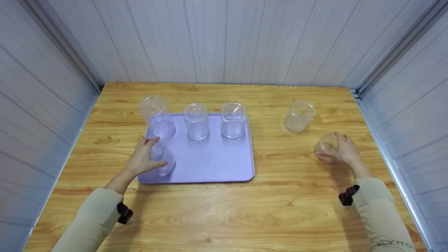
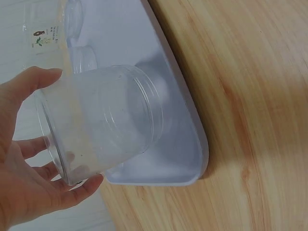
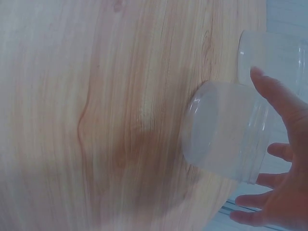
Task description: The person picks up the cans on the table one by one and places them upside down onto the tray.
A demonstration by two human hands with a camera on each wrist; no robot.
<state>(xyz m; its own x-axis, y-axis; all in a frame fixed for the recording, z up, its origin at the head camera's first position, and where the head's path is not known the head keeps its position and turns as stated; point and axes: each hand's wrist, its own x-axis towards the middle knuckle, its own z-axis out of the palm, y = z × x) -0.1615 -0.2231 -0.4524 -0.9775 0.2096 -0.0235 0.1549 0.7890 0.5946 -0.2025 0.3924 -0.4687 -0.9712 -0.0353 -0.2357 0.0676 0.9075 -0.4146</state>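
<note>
A clear plastic jar point(image 2: 103, 120) stands mouth down at the front left corner of the lilac tray point(image 1: 210, 168). My left hand point(image 1: 145, 157) holds it around its upturned base, thumb on one side and fingers on the other. Far to the right, my right hand point(image 1: 344, 152) is at another clear jar point(image 3: 226, 130), which stands mouth up on the wooden table. In the right wrist view its thumb overlaps that jar near the rim, and the fingers spread loosely on the other side. Behind this jar stands one more upright clear jar point(image 1: 299, 117).
Along the tray's back stand a tall clear jar point(image 1: 157, 113), a round one point(image 1: 196, 122) and a squarish one point(image 1: 233, 120). The wooden table point(image 1: 217, 217) surrounds the tray. Pale panel walls point(image 1: 224, 42) close off the back and both sides.
</note>
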